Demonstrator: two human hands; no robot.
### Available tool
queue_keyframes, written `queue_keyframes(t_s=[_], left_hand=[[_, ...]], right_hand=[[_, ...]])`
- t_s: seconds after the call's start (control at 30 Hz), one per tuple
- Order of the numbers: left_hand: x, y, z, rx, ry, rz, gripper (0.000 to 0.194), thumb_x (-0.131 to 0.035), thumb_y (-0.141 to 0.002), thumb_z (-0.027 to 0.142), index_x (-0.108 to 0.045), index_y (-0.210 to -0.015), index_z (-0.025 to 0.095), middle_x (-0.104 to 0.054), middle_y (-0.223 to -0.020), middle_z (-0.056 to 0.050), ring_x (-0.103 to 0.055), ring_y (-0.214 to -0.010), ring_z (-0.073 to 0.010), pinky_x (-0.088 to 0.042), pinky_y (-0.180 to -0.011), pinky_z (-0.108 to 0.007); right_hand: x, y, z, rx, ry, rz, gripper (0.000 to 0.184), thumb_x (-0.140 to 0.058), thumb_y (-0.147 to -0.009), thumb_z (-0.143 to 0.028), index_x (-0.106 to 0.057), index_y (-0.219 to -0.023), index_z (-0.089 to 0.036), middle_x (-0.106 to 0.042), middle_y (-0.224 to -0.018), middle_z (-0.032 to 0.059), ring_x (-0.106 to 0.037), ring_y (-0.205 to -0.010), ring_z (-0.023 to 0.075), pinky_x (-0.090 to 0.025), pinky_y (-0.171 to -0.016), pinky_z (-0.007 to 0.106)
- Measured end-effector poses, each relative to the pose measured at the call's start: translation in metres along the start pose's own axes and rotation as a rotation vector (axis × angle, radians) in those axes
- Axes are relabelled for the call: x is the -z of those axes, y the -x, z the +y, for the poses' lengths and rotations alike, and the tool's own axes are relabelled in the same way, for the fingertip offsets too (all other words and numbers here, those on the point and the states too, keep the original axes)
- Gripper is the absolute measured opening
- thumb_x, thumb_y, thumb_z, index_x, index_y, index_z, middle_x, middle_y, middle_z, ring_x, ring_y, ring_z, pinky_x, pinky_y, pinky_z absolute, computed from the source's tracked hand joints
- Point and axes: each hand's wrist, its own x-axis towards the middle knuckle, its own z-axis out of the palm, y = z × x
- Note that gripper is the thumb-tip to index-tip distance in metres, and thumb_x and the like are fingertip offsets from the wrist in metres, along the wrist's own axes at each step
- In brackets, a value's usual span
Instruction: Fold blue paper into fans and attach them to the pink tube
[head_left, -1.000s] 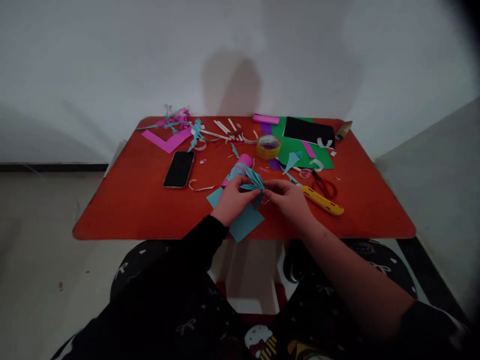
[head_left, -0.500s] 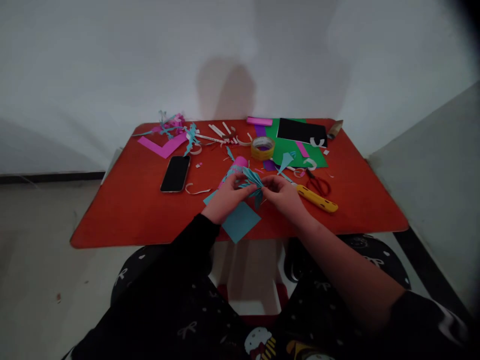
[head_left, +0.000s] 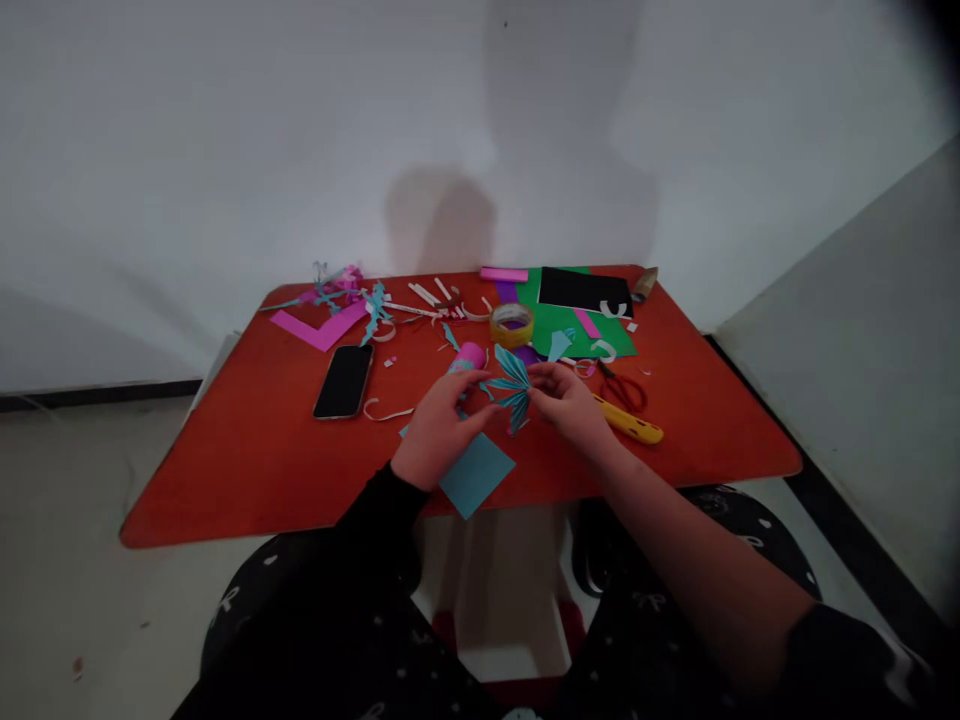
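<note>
1. Over the middle of the red-topped desk [head_left: 225, 475], seen from the head camera, two bare hands meet in front of the seated person, a black sleeve [head_left: 375, 530] entering from the lower left.
2. A pleated teal paper fan [head_left: 512, 388] sits between the hands, nearer the right hand [head_left: 568, 410]. Its long axis runs roughly from the far side of the desk toward the person, its top leaning slightly left, and its folds splay leftward from the pinched side.
3. The right hand's grip is narrow, its fingers closed on the gathered right side of the fan, which is held just above the desk.
4. The left hand [head_left: 441, 432] lies just left of the fan with its fingers loosely curled. Whether its fingertips touch the paper cannot be told.
5. Under the left wrist lies a flat light-blue paper square [head_left: 476, 478]. Beyond the fingers stands a pink paper tube [head_left: 469, 356].
6. To the right lie a yellow utility knife [head_left: 630, 421] and red-handled scissors [head_left: 622, 392]. Farther off are a tape roll [head_left: 511, 325] and a green card sheet [head_left: 574, 330]. To the left lies a black smartphone [head_left: 343, 381].
7. Fingers hide the fan's pinched centre, so how its folds are joined cannot be seen.
</note>
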Motion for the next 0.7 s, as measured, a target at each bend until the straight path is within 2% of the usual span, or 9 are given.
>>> queue_keyframes(t_s=[0.07, 0.13, 0.23, 0.3, 0.37, 0.47, 0.6, 0.67, 0.7], left_hand=[[-0.003, 0.001, 0.001, -0.072, -0.077, -0.025, 0.053, -0.075, -0.087, 0.035, -0.06, -0.135, 0.022, -0.066, -0.131, -0.011, -0.065, -0.117, -0.0249, -0.052, -0.102, -0.04], [-0.005, 0.001, 0.003, -0.133, -0.16, -0.058, 0.05, -0.074, -0.087, 0.03, -0.06, -0.134, 0.022, -0.066, -0.131, -0.01, -0.061, -0.124, -0.0265, -0.049, -0.108, -0.043], [-0.006, 0.0, 0.004, -0.126, -0.189, -0.073, 0.036, -0.069, -0.09, 0.024, -0.064, -0.126, 0.02, -0.07, -0.122, -0.009, -0.065, -0.113, -0.0249, -0.051, -0.103, -0.042], [-0.007, 0.0, 0.003, -0.064, -0.126, -0.036, 0.035, -0.068, -0.09, 0.024, -0.064, -0.124, 0.019, -0.07, -0.12, -0.01, -0.067, -0.104, -0.0223, -0.055, -0.094, -0.038], [-0.007, 0.001, 0.002, 0.005, -0.025, 0.005, 0.036, -0.069, -0.089, 0.027, -0.063, -0.124, 0.019, -0.069, -0.118, -0.009, -0.068, -0.099, -0.0201, -0.057, -0.087, -0.034], [-0.007, 0.002, 0.004, 0.08, 0.121, 0.027, 0.039, -0.072, -0.087, 0.031, -0.063, -0.123, 0.019, -0.069, -0.117, -0.009, -0.068, -0.095, -0.0184, -0.057, -0.082, -0.031], [-0.009, 0.004, 0.006, 0.156, 0.34, -0.025, 0.042, -0.073, -0.086, 0.035, -0.064, -0.124, 0.019, -0.07, -0.121, -0.01, -0.067, -0.105, -0.021, -0.055, -0.087, -0.033], [-0.011, 0.005, 0.007, 0.181, 0.416, -0.054, 0.041, -0.072, -0.087, 0.036, -0.065, -0.124, 0.02, -0.07, -0.124, -0.01, -0.067, -0.109, -0.0219, -0.054, -0.092, -0.035], [-0.012, 0.005, 0.007, 0.189, 0.429, -0.062, 0.041, -0.072, -0.087, 0.036, -0.065, -0.124, 0.02, -0.07, -0.125, -0.01, -0.067, -0.11, -0.0221, -0.054, -0.094, -0.035]], right_hand=[[-0.002, 0.001, 0.001, 0.008, -0.005, -0.014, 0.041, -0.078, -0.068, -0.035, -0.06, -0.102, -0.021, -0.068, -0.084, 0.0001, -0.06, -0.068, 0.0133, -0.044, -0.058, 0.025], [-0.003, 0.002, 0.002, 0.011, -0.01, -0.043, 0.043, -0.078, -0.067, -0.034, -0.059, -0.103, -0.021, -0.068, -0.083, -0.0007, -0.06, -0.067, 0.0126, -0.044, -0.058, 0.024], [-0.003, 0.002, 0.003, 0.013, 0.005, -0.084, 0.046, -0.078, -0.068, -0.035, -0.058, -0.108, -0.022, -0.067, -0.081, -0.002, -0.058, -0.063, 0.0119, -0.042, -0.057, 0.024], [0.002, -0.001, 0.003, 0.024, 0.051, -0.067, 0.047, -0.075, -0.072, -0.037, -0.057, -0.112, -0.022, -0.067, -0.08, -0.0024, -0.057, -0.062, 0.012, -0.043, -0.057, 0.025], [0.012, -0.006, 0.005, 0.07, 0.152, 0.002, 0.044, -0.073, -0.075, -0.038, -0.058, -0.113, -0.022, -0.066, -0.08, -0.0022, -0.058, -0.063, 0.0128, -0.045, -0.06, 0.027], [0.03, -0.015, 0.006, 0.172, 0.421, 0.104, 0.039, -0.071, -0.077, -0.035, -0.06, -0.113, -0.022, -0.067, -0.082, -0.0005, -0.059, -0.067, 0.015, -0.048, -0.065, 0.03], [0.039, -0.014, -0.003, 0.281, 0.778, 0.107, 0.035, -0.069, -0.083, -0.032, -0.067, -0.116, -0.021, -0.073, -0.098, 0.0076, -0.062, -0.074, 0.0194, -0.051, -0.07, 0.035], [0.033, -0.007, -0.011, 0.411, 0.788, 0.084, 0.027, -0.066, -0.087, -0.032, -0.072, -0.111, -0.021, -0.074, -0.107, 0.0107, -0.064, -0.085, 0.0227, -0.051, -0.073, 0.037], [0.029, -0.003, -0.015, 0.446, 0.73, 0.022, 0.025, -0.064, -0.09, -0.033, -0.074, -0.11, -0.022, -0.074, -0.106, 0.0101, -0.064, -0.087, 0.0228, -0.051, -0.072, 0.036]])
